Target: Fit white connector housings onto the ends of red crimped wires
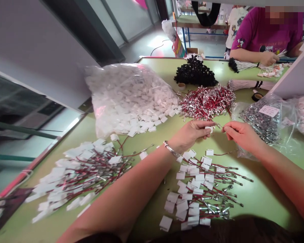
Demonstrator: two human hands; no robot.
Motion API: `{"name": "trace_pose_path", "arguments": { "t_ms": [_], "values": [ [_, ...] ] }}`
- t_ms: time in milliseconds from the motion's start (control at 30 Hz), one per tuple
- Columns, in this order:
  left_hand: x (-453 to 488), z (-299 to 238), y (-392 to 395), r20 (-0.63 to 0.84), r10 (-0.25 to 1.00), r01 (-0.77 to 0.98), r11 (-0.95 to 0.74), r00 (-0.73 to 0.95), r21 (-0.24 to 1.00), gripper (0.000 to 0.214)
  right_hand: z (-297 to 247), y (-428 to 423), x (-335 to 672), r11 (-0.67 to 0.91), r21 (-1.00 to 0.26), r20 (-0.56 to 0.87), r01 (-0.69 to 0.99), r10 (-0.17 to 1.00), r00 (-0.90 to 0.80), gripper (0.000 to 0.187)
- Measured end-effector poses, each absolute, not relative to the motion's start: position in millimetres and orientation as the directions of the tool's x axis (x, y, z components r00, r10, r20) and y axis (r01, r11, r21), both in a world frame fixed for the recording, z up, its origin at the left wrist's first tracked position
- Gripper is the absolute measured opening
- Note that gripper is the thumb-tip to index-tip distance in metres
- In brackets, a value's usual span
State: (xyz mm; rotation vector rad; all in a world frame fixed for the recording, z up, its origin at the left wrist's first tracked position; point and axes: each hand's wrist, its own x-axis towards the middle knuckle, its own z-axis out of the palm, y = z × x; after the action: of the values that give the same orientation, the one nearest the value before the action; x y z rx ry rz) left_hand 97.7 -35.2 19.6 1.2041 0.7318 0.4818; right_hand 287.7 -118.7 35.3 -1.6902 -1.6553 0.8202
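My left hand [191,135], with a bracelet at its wrist, pinches a small white plastic housing [208,129] above the table. Just across from it, the fingertips of my right hand [236,132] are closed on a short wire lead with a metal terminal [218,125], which lies in the gap between both hands. How far the lead meets the housing is too small to tell. Right behind the hands is a heap of red wires with metal ends [207,101]. Below them, white housings on red leads [199,184] lie in loose rows.
On the left are a clear bag spilling white housings [131,98] and a pile of wired housings [83,172]. Black parts [195,72], a tape roll [257,97] and a bag of metal terminals [263,118] lie farther back. A co-worker [266,37] handles white wires opposite.
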Motion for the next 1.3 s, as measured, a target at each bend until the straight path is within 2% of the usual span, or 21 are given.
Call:
{"name": "trace_pose_path", "arguments": {
  "t_ms": [100,200,267,400,533,733,800,1000,1067,1133,1200,1233,1300],
  "values": [
    [99.4,25.9,-39.7,-0.276,0.668,-0.015,0.394,0.691,0.919,0.028,38.7,-119.5,283.4,0.006,-0.803,-0.047,0.596,0.996,-0.073,0.022],
    [100.3,28.4,-41.1,-0.315,0.65,-0.052,0.48,0.692,0.876,0.012,39.3,-120.9,280.6,-0.013,-0.832,-0.062,0.555,0.996,-0.07,0.023],
    [100.2,27.4,-40.1,-0.328,0.642,-0.076,0.517,0.693,0.853,0.007,38.4,-121.9,280.8,-0.065,-0.873,-0.107,0.484,0.993,-0.06,0.024],
    [99.5,24.2,-37.9,-0.316,0.636,-0.096,0.527,0.704,0.845,0.009,36.8,-123.7,281.6,-0.251,-0.92,-0.293,0.301,0.95,-0.105,0.026],
    [98.3,22.3,-37.5,-0.263,0.634,-0.06,0.44,0.727,0.896,0.012,38.0,-123.7,280.1,-0.383,-0.908,-0.406,0.173,0.905,-0.127,0.024],
    [98.2,19.0,-36.9,-0.122,0.597,0.024,0.169,0.793,0.985,0.017,42.6,-124.0,279.7,-0.42,-0.86,-0.472,0.289,0.87,-0.139,0.022],
    [98.8,17.8,-36.8,-0.102,0.563,0.029,0.137,0.82,0.99,0.017,42.3,-125.3,279.2,-0.385,-0.864,-0.451,0.325,0.879,-0.156,0.023],
    [100.0,18.8,-39.9,-0.121,0.525,0.031,0.176,0.842,0.984,0.017,36.2,-127.0,272.8,-0.229,-0.858,-0.314,0.459,0.942,-0.116,0.028],
    [98.4,24.7,-36.9,-0.119,0.523,0.093,0.075,0.844,0.993,0.017,34.6,-124.9,271.1,-0.204,-0.844,-0.294,0.496,0.949,-0.11,0.029],
    [92.8,32.0,-26.5,-0.08,0.557,0.198,-0.155,0.826,0.968,0.021,32.7,-122.5,270.8,-0.131,-0.812,-0.22,0.569,0.971,-0.09,0.029],
    [82.0,36.0,-8.3,0.037,0.693,0.351,-0.409,0.72,0.842,0.024,29.8,-121.1,271.0,-0.013,-0.727,-0.094,0.686,0.992,-0.081,0.027],
    [74.8,35.5,2.8,0.154,0.811,0.463,-0.466,0.565,0.754,0.024,27.9,-121.3,270.5,0.042,-0.661,-0.038,0.749,0.995,-0.09,0.026],
    [59.0,28.9,24.8,0.295,0.913,0.722,-0.405,0.283,0.561,0.027,24.1,-123.2,267.3,0.121,-0.5,0.0,0.857,0.99,-0.14,0.026]
  ]
}}
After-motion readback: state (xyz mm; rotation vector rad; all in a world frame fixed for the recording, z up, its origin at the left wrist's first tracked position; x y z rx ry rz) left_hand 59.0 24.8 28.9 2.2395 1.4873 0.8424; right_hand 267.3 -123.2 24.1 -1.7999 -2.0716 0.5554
